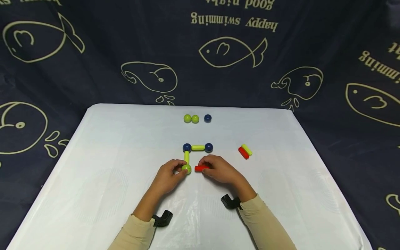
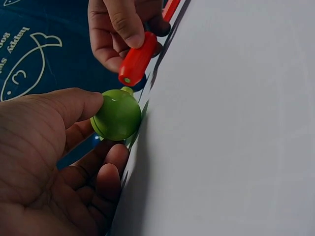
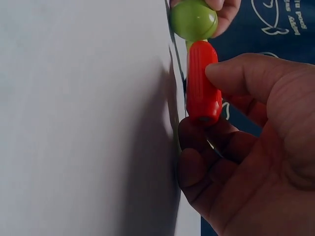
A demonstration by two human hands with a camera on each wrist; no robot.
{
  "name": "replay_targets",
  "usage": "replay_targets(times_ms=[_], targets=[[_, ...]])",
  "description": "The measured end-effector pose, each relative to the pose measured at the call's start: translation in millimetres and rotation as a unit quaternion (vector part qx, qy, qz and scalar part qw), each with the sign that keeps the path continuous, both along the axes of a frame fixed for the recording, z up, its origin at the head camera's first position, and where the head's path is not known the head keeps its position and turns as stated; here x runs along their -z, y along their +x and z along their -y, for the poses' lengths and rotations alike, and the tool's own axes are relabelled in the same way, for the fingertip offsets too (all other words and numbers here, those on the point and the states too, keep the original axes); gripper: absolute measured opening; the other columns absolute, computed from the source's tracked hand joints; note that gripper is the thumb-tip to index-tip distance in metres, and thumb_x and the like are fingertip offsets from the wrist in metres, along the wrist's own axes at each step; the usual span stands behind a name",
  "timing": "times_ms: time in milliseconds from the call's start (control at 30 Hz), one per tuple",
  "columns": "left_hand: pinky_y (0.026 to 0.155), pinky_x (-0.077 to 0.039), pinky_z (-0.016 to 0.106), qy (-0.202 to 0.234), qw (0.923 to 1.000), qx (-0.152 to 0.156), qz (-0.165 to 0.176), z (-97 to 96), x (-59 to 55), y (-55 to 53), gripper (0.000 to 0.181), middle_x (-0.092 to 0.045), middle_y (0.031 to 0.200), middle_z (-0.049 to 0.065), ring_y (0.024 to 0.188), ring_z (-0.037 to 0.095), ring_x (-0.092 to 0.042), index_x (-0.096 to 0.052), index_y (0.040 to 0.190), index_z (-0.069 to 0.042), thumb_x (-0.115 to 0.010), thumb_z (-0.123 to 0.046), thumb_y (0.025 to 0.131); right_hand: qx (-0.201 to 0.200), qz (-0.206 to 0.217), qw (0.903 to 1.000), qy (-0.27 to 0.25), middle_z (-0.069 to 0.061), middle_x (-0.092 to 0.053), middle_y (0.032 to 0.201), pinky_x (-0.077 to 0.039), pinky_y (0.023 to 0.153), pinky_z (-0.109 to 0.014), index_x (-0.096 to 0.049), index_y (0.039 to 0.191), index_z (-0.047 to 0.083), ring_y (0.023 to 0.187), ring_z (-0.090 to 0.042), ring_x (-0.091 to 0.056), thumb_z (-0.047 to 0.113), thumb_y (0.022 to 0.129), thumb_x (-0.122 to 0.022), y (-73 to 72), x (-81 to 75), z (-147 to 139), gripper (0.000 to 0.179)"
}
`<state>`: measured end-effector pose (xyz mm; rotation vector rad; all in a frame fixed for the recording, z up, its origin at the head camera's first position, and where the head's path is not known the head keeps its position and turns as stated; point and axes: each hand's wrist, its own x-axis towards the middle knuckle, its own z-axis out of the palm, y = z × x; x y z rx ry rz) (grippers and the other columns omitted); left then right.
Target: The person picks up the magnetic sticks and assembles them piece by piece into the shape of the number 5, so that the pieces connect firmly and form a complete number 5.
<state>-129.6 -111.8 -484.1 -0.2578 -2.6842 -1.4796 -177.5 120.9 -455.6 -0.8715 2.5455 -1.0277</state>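
My left hand (image 1: 168,176) pinches a green ball (image 2: 117,115) between thumb and fingers. From that ball a yellow-green rod (image 1: 186,157) runs up to a dark blue ball (image 1: 186,148). A second yellow-green rod (image 1: 198,148) joins this one to another dark blue ball (image 1: 208,147), making a corner shape. In my right hand (image 1: 221,169) is a ribbed red rod (image 3: 203,81), held between thumb and fingers. One end of the red rod points at the green ball, with a small gap between them in the head view.
Two loose green balls (image 1: 191,118) and a dark blue ball (image 1: 207,118) lie toward the back of the white table (image 1: 125,132). Off to the right, a red rod (image 1: 243,153) and a yellow-green rod (image 1: 247,149) lie side by side. A dark printed cloth (image 1: 187,93) hangs behind.
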Motion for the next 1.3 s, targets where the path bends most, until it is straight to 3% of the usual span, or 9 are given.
replay_targets(times_ms=[267, 833, 1067, 1300], targets=[[0.074, -0.047, 0.036, 0.0, 1.0, 0.002, -0.001, 0.3, -0.8, -0.2, 0.023, -0.066, 0.093, 0.001, 0.085, 0.016, -0.061, -0.072, 0.11, -0.009, -0.075, -0.009, 0.087, -0.012, -0.007, 0.9999, 0.003, 0.004, -0.061, 0.098, -0.044, 0.083, -0.036, -0.067, 0.105, 0.014, 0.09, -0.016, -0.054, 0.005, 0.09, -0.064, -1.0, -0.4, 6, 0.018], [0.073, -0.047, 0.035, -0.009, 0.9999, 0.004, 0.001, 0.6, -2.0, 0.1, 0.023, -0.065, 0.093, 0.001, 0.085, 0.016, -0.059, -0.072, 0.11, -0.009, -0.075, -0.011, 0.088, 0.004, 0.01, 0.9999, 0.01, 0.003, -0.062, 0.097, -0.046, 0.082, -0.034, -0.067, 0.107, 0.011, 0.087, -0.014, -0.056, 0.007, 0.09, -0.066, -4.0, -1.6, 8, 0.017], [0.072, -0.046, 0.034, -0.01, 0.9999, 0.006, 0.0, 1.1, -0.8, -0.4, 0.023, -0.065, 0.092, 0.0, 0.083, 0.015, -0.058, -0.071, 0.111, -0.009, -0.075, -0.011, 0.088, 0.021, 0.013, 0.9995, 0.019, 0.001, -0.063, 0.101, -0.048, 0.083, -0.034, -0.066, 0.111, 0.007, 0.091, -0.016, -0.057, 0.009, 0.093, -0.064, -19.1, -14.6, -3, 0.018], [0.071, -0.046, 0.033, -0.018, 0.9998, 0.007, 0.003, 2.2, 0.8, -1.1, 0.023, -0.064, 0.092, -0.001, 0.083, 0.015, -0.057, -0.071, 0.111, -0.01, -0.074, -0.013, 0.089, 0.048, -0.009, 0.9987, 0.013, -0.005, -0.065, 0.106, -0.048, 0.08, -0.039, -0.067, 0.112, 0.004, 0.095, -0.022, -0.059, 0.011, 0.095, -0.064, -48.5, -36.3, -17, 0.019]])
